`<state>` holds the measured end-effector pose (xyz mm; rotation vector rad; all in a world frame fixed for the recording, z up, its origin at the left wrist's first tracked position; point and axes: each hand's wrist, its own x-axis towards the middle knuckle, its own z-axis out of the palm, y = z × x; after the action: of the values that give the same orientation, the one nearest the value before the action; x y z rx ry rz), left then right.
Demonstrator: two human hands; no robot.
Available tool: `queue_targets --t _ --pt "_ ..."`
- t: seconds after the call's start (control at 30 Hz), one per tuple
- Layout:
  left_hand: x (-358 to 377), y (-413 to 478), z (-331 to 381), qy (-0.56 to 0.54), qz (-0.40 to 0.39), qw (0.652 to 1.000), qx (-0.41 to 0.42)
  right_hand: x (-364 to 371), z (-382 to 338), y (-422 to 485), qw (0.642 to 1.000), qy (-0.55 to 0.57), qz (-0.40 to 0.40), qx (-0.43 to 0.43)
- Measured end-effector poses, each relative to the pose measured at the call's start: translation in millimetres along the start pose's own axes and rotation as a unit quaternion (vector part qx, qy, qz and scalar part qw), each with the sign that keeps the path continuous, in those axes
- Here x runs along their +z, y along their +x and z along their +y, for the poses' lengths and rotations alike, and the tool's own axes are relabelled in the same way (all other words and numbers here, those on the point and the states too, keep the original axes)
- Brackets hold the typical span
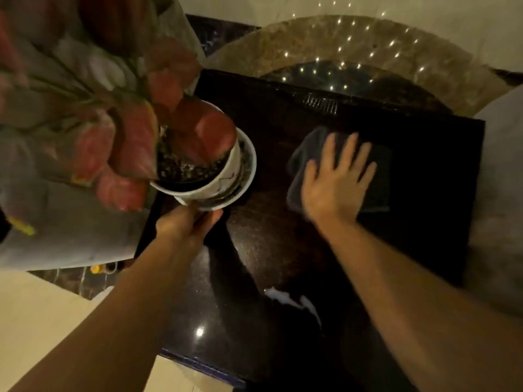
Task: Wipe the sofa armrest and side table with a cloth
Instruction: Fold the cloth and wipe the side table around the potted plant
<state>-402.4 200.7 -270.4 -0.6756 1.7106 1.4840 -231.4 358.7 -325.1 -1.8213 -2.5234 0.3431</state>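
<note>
A dark glossy side table (271, 250) fills the middle of the view. On its right half lies a dark grey cloth (376, 179), and my right hand (336, 182) presses flat on it with fingers spread. My left hand (184, 224) grips the rim of a white saucer under a white plant pot (209, 182), which is tilted and lifted at the table's left edge. The pot holds dark soil and pink-red leaves (124, 154). A pale sofa armrest (70, 230) sits left of the table.
A round stone-patterned floor inlay (368, 49) reflects several ceiling lights behind the table. Another pale upholstered edge (501, 179) borders the table's right side. Cream floor tiles (36, 321) lie at lower left. A bright wet or reflective patch (283, 295) shows near the table's front.
</note>
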Motion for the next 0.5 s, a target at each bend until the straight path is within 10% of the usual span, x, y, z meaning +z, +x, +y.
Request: queue_targets --t 0.23,0.37,0.43,0.5 --pt "19.5 -7.3 17.4 -0.067 0.005 0.997 -0.038 -13.0 73.2 -18.9 0.842 -0.09 -0.103 -0.522" --pt "24.2 -4.4 24.3 -0.068 0.014 0.996 -0.047 -27.7 106.9 41.1 0.991 -0.021 -0.054 -0.119" --pt "24.7 -2.1 27.3 -0.067 0.015 0.997 -0.044 -19.0 56.0 24.3 0.996 0.014 -0.03 0.081" --pt "25.0 -1.5 29.1 -0.061 0.004 0.997 -0.044 -6.1 -1.7 -18.7 0.999 0.021 -0.014 0.046"
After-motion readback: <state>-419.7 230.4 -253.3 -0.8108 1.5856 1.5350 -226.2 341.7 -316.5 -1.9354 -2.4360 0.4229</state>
